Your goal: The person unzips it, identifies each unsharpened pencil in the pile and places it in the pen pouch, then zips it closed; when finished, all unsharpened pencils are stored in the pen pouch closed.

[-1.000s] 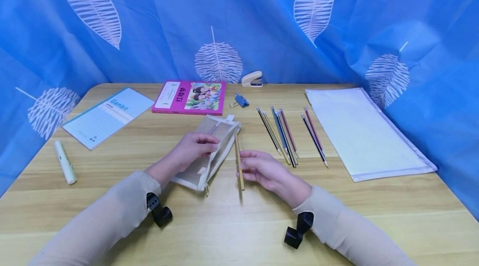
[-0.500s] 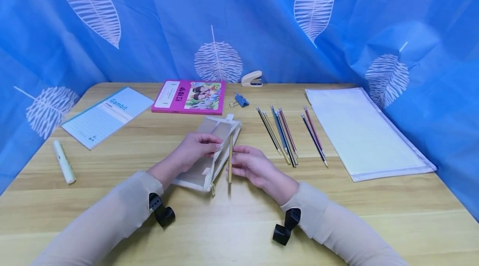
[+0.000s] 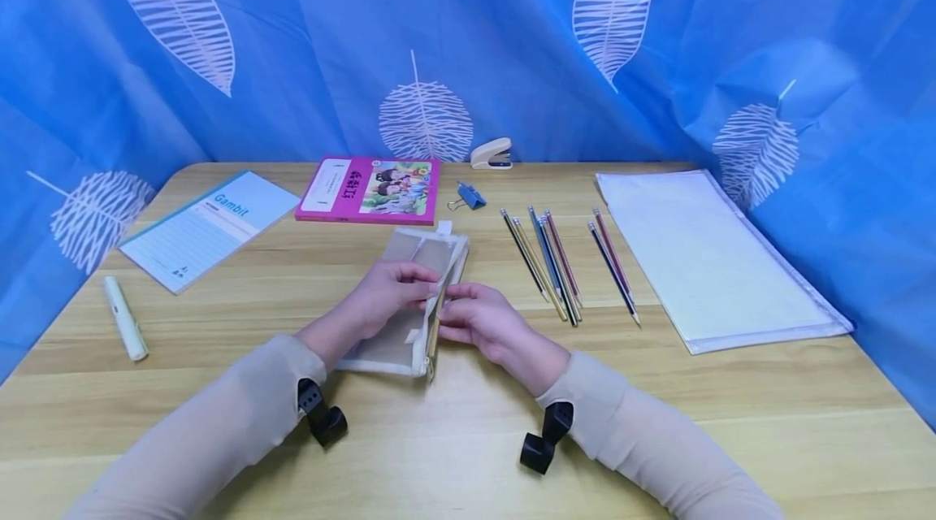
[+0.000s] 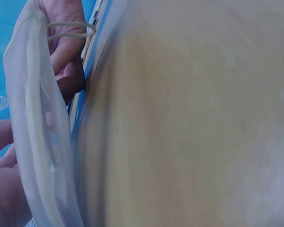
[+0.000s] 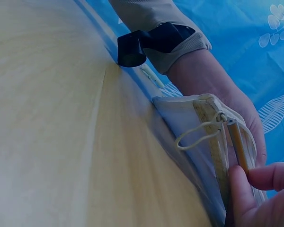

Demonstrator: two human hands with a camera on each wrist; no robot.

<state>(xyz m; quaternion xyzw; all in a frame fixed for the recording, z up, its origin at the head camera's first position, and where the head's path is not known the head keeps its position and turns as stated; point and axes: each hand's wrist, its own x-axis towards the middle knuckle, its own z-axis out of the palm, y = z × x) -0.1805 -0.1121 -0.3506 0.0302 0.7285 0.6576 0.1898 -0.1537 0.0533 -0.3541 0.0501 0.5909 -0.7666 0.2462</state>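
A beige, see-through zip pencil pouch lies slanted on the table, its long side open toward the right. My left hand pinches the upper edge of that opening. My right hand holds a yellow pencil between thumb and fingers, lengthwise at the mouth of the pouch. In the right wrist view the pencil's end sits beside the zip, inside the raised edge, near the looped zip pull. The left wrist view shows the pouch's pale edge between the two hands. Most of the pencil is hidden in the head view.
Several pencils lie right of the pouch, two more beside a white mesh folder. Behind are a pink book, a blue binder clip and a stapler. A notebook and pale marker lie left.
My right hand has moved left with the pencil, from beside the pouch to its opening. The pouch's near end has shifted slightly right; my left hand keeps its pinch.
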